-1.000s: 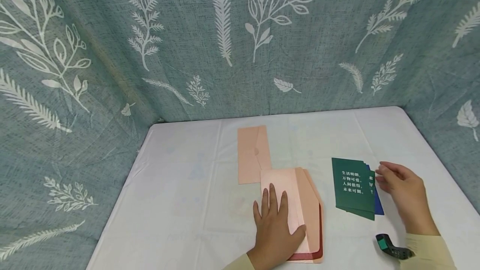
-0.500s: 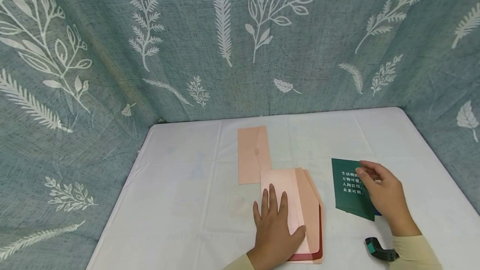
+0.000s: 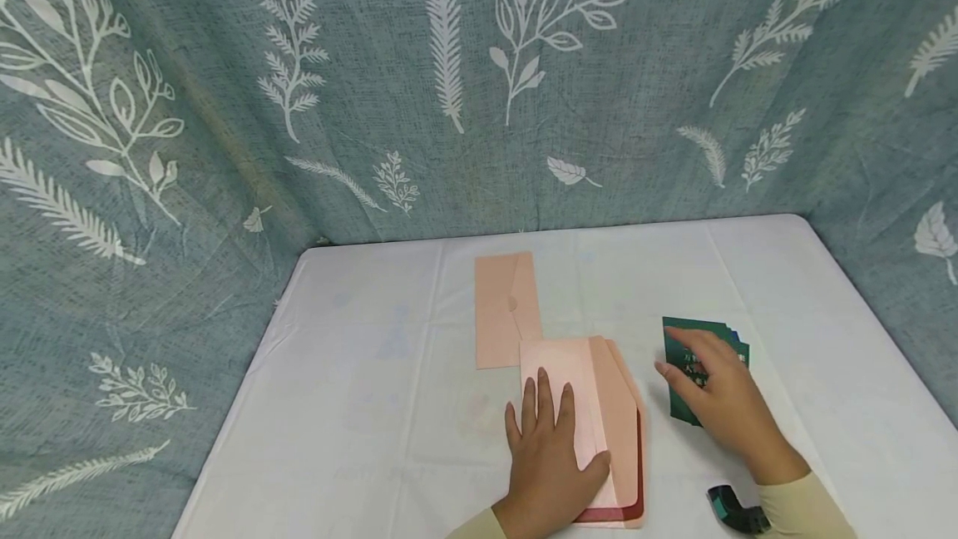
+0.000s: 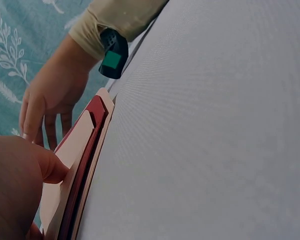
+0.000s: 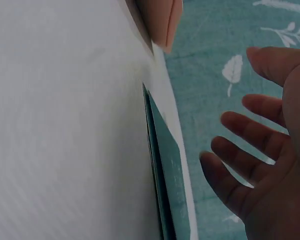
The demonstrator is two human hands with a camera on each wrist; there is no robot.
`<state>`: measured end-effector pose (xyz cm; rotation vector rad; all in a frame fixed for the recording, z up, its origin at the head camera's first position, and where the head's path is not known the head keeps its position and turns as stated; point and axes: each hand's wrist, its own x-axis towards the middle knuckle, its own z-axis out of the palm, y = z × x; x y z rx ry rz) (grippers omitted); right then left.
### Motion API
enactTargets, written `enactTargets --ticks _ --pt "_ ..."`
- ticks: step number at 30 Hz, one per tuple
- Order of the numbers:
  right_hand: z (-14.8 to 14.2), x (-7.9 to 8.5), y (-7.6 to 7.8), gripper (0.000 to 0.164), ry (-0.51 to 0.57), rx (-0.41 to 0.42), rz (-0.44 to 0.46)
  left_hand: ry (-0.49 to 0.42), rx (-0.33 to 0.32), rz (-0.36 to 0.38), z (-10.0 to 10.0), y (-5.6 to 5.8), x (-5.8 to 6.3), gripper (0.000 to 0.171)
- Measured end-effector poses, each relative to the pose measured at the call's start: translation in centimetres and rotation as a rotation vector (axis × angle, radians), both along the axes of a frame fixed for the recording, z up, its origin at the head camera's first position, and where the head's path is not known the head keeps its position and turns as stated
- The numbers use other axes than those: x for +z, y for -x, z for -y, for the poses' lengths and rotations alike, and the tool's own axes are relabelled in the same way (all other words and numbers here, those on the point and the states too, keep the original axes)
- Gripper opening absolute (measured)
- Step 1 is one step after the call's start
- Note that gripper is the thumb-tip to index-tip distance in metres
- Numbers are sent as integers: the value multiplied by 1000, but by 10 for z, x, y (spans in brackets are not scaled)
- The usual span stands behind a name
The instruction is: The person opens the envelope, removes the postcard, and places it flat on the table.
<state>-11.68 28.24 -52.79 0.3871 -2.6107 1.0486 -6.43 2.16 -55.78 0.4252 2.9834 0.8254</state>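
Note:
My left hand point(image 3: 550, 460) rests with spread fingers on a stack of pale pink envelopes point(image 3: 617, 406), pointed flaps to the right, a dark red one lower in the pile. Its thumb lies on the top envelope in the left wrist view. My right hand point(image 3: 722, 393) is held over a small pile of dark green cards point(image 3: 679, 406) with white printed characters. Thumb and fingers are apart, with nothing between them. In the right wrist view, the fingers stand off from the green cards point(image 5: 166, 150). The hand hides most of the print and the pile's lower right part.
One more pink envelope point(image 3: 494, 306) lies flat behind the stack, its flap side up. A white cloth point(image 3: 359, 406) covers the table. Around the back and sides hangs a blue-green curtain point(image 3: 359, 90) with white leaves. My right wrist wears a black device point(image 3: 737, 512).
My right hand has moved left, from the right edge of the green cards to over them, and its thumb and fingers have spread. The left hand and envelopes have stayed put.

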Motion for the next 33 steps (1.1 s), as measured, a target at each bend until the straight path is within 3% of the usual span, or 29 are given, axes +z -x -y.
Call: enactTargets --ticks 10,21,33 --pt "24 0 -5 64 -121 146 -1 -9 -15 12 0 0 3 90" --pt "41 -5 -12 71 -189 288 110 -8 -9 14 0 1 4 89" --pt "43 -8 -17 62 -305 328 230 -7 -15 18 0 0 4 90"
